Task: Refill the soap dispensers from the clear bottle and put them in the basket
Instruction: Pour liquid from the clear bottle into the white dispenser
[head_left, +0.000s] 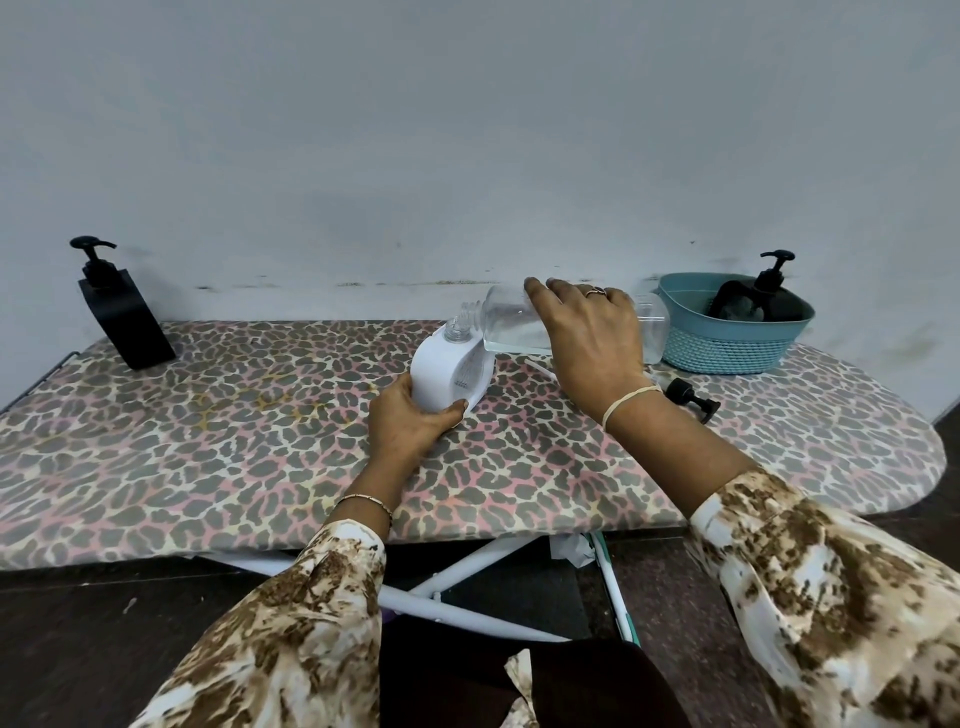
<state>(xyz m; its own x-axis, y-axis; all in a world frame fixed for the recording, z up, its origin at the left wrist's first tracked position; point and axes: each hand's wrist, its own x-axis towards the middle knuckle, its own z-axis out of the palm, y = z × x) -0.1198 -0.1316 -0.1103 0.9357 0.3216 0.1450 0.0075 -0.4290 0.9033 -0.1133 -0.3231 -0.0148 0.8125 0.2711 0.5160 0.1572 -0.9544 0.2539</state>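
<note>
A white soap dispenser (447, 375) with its pump off stands on the leopard-print ironing board (218, 441); my left hand (410, 421) grips its base. My right hand (587, 338) holds the clear bottle (506, 325) tipped on its side, its open neck right at the dispenser's clear mouth (457, 330). Clear liquid lies in the bottle's lower half. A teal basket (727, 345) at the far right holds a black pump dispenser (769, 296). Another black square dispenser (122, 312) stands at the far left.
A loose black pump head (693, 400) with its white tube lies on the board just right of my right wrist. The wall runs close behind the board. White board legs (467, 571) and dark floor show below the near edge.
</note>
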